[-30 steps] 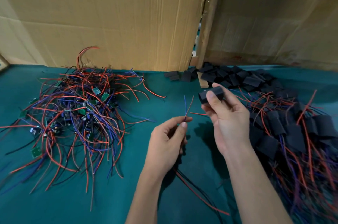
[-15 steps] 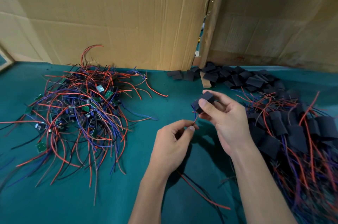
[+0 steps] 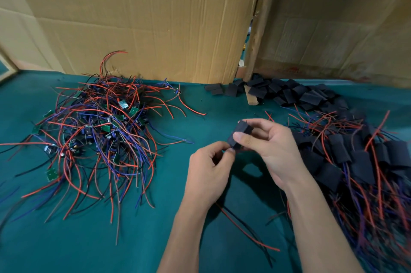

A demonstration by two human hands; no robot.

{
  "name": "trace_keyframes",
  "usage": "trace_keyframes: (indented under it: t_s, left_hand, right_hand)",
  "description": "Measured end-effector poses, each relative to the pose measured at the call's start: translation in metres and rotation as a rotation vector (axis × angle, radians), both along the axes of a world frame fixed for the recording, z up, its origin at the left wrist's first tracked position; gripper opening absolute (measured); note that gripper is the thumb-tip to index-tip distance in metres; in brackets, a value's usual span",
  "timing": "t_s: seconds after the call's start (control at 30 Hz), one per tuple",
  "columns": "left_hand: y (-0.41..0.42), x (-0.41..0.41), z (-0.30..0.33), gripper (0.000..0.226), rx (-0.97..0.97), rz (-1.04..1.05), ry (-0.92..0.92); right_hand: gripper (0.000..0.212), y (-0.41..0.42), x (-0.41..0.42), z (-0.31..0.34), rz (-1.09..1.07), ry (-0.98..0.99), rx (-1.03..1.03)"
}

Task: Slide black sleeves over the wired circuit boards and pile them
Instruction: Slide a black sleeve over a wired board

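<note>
My right hand (image 3: pixel 269 145) pinches a black sleeve (image 3: pixel 239 135) between thumb and fingers above the green table. My left hand (image 3: pixel 209 168) meets the sleeve's lower end and pinches the wires of a circuit board there; the board itself is hidden in my fist, and its red and black wires (image 3: pixel 244 231) trail toward me. A tangle of bare wired boards (image 3: pixel 100 130) lies at the left. Loose black sleeves (image 3: pixel 289 93) are heaped at the back. Sleeved boards (image 3: pixel 355 161) are piled at the right.
Two large cardboard boxes (image 3: pixel 144 16) stand along the back edge of the green table (image 3: pixel 66 239). A small wooden block (image 3: pixel 251 98) lies by the loose sleeves. Bare green surface shows at the front left.
My right hand has brought the sleeve down to my left hand. The upright blue and red wire ends seen earlier above my left hand are now inside or behind the sleeve.
</note>
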State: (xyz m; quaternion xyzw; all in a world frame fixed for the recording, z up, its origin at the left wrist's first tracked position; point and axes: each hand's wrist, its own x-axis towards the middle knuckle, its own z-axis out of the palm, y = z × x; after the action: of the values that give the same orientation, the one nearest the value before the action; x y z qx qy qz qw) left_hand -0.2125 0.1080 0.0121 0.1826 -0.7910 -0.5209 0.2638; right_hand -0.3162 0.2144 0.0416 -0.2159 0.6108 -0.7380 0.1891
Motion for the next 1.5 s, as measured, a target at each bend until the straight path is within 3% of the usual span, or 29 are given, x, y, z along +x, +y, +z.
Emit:
trace_keyframes:
  t_s: [0.07,0.17,0.27,0.43,0.57,0.73,0.83,1.1,1.2,1.3,1.37,1.5]
  left_hand:
    - [0.001,0.0,0.001,0.008,0.065,0.032,-0.01]
    - [0.0,0.0,0.006,0.042,0.215,0.073,0.007]
    - [-0.002,0.001,0.008,0.054,0.197,0.083,0.021]
    - [0.004,0.003,0.013,0.06,0.202,0.064,0.023]
    - [-0.002,0.005,0.011,0.053,0.305,0.042,0.072]
    - [-0.003,0.005,0.003,0.021,0.411,0.007,0.128]
    - [-0.005,0.004,-0.001,0.012,0.425,0.01,0.181]
    - [-0.007,0.003,-0.005,0.038,0.407,0.019,0.171]
    - [-0.008,0.003,-0.002,0.029,0.557,-0.007,0.261]
    - [-0.009,0.005,0.0,0.018,0.657,-0.022,0.312]
    - [-0.008,0.006,0.002,0.012,0.658,-0.014,0.305]
    - [-0.004,0.002,0.005,0.023,0.557,0.111,0.273]
  right_hand:
    - [0.027,-0.003,0.003,0.0,0.048,-0.005,0.021]
    - [0.028,-0.006,0.005,-0.002,0.042,0.02,0.07]
    - [0.027,-0.01,0.012,-0.005,0.126,0.035,0.162]
    - [0.023,-0.016,0.017,-0.004,0.155,0.019,0.141]
    - [0.025,-0.017,0.013,0.0,-0.022,-0.048,-0.041]
    - [0.022,-0.01,0.002,0.003,-0.194,-0.185,-0.288]
    - [0.02,-0.01,0.001,0.0,-0.201,-0.126,-0.22]
    - [0.022,-0.014,0.005,-0.006,-0.057,0.059,0.001]
    - [0.027,-0.007,0.004,-0.003,0.005,-0.002,-0.019]
    - [0.045,-0.002,0.003,0.0,0.118,-0.089,-0.043]
    - [0.048,-0.003,0.006,0.001,0.171,-0.097,-0.017]
    - [0.037,-0.011,0.017,0.003,0.236,-0.148,-0.01]
